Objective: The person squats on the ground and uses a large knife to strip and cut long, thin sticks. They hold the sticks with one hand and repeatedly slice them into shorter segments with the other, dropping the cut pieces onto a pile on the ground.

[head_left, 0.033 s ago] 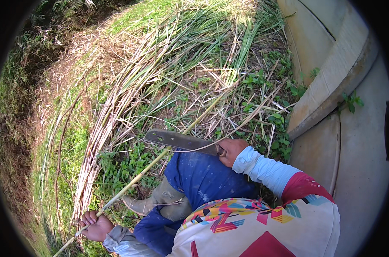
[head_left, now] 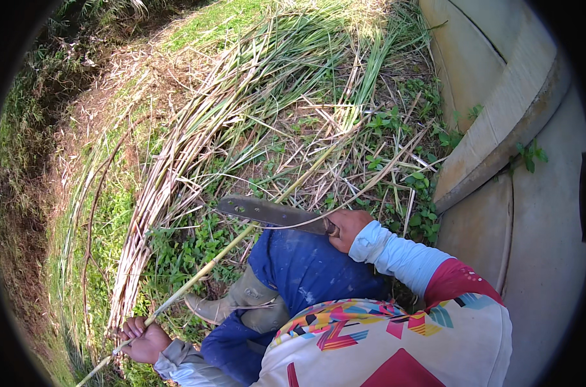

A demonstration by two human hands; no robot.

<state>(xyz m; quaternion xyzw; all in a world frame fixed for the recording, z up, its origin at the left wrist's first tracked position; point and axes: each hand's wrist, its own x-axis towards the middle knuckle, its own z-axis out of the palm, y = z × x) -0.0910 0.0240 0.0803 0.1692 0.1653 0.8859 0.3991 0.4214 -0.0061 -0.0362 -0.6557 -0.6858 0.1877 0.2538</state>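
Note:
My left hand (head_left: 146,340), at the lower left, is closed around the lower part of a long, thin yellow-green cane stalk (head_left: 206,269). The stalk slants up and away to the right, its far end among leaves on the ground. My right hand (head_left: 350,230) grips the handle of a machete (head_left: 273,215), whose broad dark blade points left and has holes near its tip. In this view the blade crosses over the stalk; whether they touch I cannot tell. A thin pale strip curves across the blade towards my right hand.
A large heap of cut stalks with green leaves (head_left: 202,129) lies ahead and to the left. On the right rises a concrete wall (head_left: 474,232) with a thick slanting rib (head_left: 499,122). My rubber boots (head_left: 251,290) stand among low weeds. Dense brush (head_left: 22,148) borders the far left.

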